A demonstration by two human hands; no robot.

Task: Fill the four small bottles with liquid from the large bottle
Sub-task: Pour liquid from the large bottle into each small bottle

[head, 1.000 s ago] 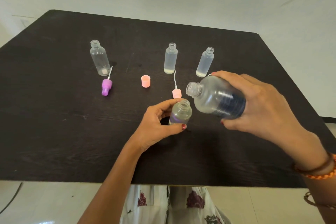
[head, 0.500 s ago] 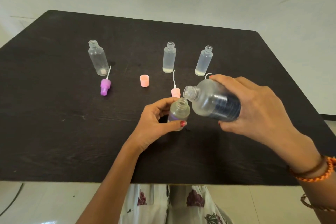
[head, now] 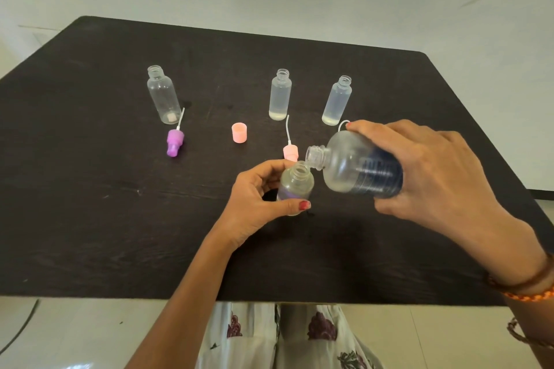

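on dark worktop [head: 90, 219], l to r:

- far left, clear small bottle [head: 160, 96], upright, uncapped, a small pale bit at its base. liquid level: cannot tell.
- just in front of it, purple spray cap [head: 174, 142] lying on its side w/ white dip tube pointing back toward that bottle.
- centre-left, pink cap [head: 239, 132] standing alone, apart from the bottles.
- centre back, frosted small bottle [head: 280, 96], upright, uncapped, thin layer of pale liquid at bottom.
- in front of it, pink spray cap [head: 290, 151] w/ white tube, partly hidden behind left hand.
- left hand [head: 257, 204]: fingers and thumb curled round held small bottle [head: 295, 186], which stands upright near worktop centre, mouth uncapped, purple tint low inside.
- back right, second frosted small bottle [head: 337, 102], upright, uncapped, pale liquid at bottom.
- right hand [head: 431, 177]: gripping large bottle [head: 356, 168], tilted down to the left, uncapped neck right at the rim of the held small bottle; dark label on body. flow of liquid: cannot tell.
- right wrist: brown and orange bracelets [head: 527, 290].
- near edge, below worktop: floral-print fabric [head: 269, 338] of person's clothing.
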